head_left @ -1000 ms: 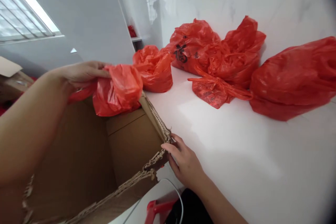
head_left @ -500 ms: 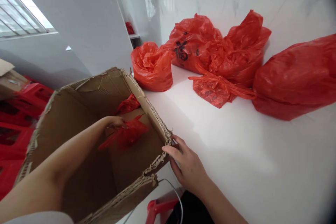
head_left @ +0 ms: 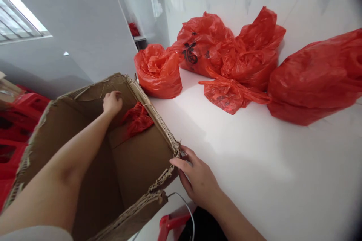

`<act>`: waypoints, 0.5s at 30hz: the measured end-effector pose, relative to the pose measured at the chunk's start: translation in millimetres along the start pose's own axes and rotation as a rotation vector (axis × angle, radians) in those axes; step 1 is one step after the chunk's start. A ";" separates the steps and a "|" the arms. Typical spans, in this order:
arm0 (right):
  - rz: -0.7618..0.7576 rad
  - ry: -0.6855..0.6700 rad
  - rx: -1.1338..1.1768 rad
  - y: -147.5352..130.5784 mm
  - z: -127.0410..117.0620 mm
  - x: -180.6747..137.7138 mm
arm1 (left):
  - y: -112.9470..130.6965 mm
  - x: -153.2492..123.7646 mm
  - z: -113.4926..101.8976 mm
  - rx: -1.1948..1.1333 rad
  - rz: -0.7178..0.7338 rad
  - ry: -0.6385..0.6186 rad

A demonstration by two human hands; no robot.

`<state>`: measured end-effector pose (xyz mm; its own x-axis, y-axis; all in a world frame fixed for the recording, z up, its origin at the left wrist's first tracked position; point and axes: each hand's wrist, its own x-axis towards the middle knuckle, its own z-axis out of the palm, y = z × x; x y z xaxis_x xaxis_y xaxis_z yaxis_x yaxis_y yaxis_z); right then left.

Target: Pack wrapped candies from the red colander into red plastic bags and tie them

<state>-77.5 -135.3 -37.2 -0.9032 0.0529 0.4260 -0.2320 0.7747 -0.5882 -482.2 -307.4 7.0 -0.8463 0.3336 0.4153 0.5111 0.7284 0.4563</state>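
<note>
Red bag in box: small crumpled red plastic bag (head_left: 137, 119) lies inside the cardboard box (head_left: 135, 165), against its far wall by the counter side.
Left hand: left hand (head_left: 112, 103) inside the box, loosely curled, holding nothing; just beside the bag, apart from it.
Right hand: right hand (head_left: 195, 180) flat-fingered on the box's torn corner edge, steadying it, not clenched.
Doing it well: judged, keep the box braced at that corner; torn corrugated rim looks weak, so press lightly.
On counter: four more red bags along the white counter (head_left: 240, 158) by the wall.
Writing: printed bag (head_left: 198, 47) bears one large black Chinese character, likely 福; smaller marks beside it unreadable.
</note>
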 end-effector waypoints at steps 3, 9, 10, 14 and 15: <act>0.001 0.007 -0.002 0.4 0.4 0.4 | 20.2 14.3 -6.1 -0.027 -0.015 0.142; 0.001 0.011 -0.013 -1.7 -0.6 1.1 | 144.3 -0.8 -8.3 -0.254 0.272 0.307; 0.005 0.011 -0.017 -1.9 -0.7 1.2 | 174.2 -8.4 -6.6 -0.297 0.377 0.303; 0.010 0.012 -0.029 -1.4 1.1 0.7 | 288.9 -34.7 23.9 -0.301 1.060 0.029; 0.013 0.017 -0.033 -1.0 1.9 0.3 | 311.8 -37.5 38.6 -0.235 1.123 -0.078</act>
<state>-78.3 -137.3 -37.8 -0.8995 0.0736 0.4308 -0.2084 0.7942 -0.5708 -296.9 -69.7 103.3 0.1010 0.7662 0.6346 0.9916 -0.1297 -0.0013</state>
